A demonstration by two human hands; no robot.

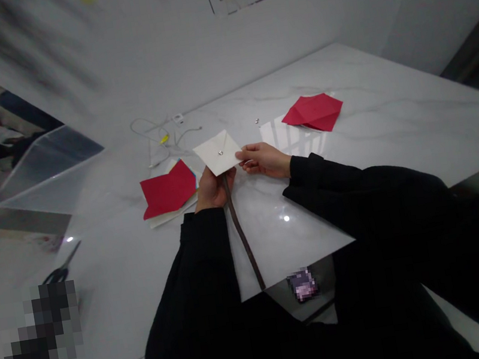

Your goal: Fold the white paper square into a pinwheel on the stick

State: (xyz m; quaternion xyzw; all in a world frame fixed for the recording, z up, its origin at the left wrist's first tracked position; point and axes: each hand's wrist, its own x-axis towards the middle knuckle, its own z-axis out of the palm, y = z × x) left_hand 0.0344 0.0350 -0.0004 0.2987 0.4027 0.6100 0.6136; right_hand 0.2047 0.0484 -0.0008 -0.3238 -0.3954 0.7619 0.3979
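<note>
A white folded paper piece (pixel 217 151), shaped like a small envelope with a shiny stud at its centre, is held above the table. My left hand (pixel 212 188) supports it from below, partly hidden by it, with the fingers curled. My right hand (pixel 266 160) pinches its right corner between thumb and fingers. A dark brown strip (pixel 244 236) runs from beneath the white paper down to the table's front edge. Red folded paper (pixel 171 189) lies on white sheets just left of my left hand.
Another red folded paper (pixel 315 111) lies at the back right, near small shiny bits (pixel 257 121). A white cable (pixel 173 138) with a yellow tag is at the back. Black-handled scissors (pixel 61 271) lie at the left, below a clear plastic sheet (pixel 44 168).
</note>
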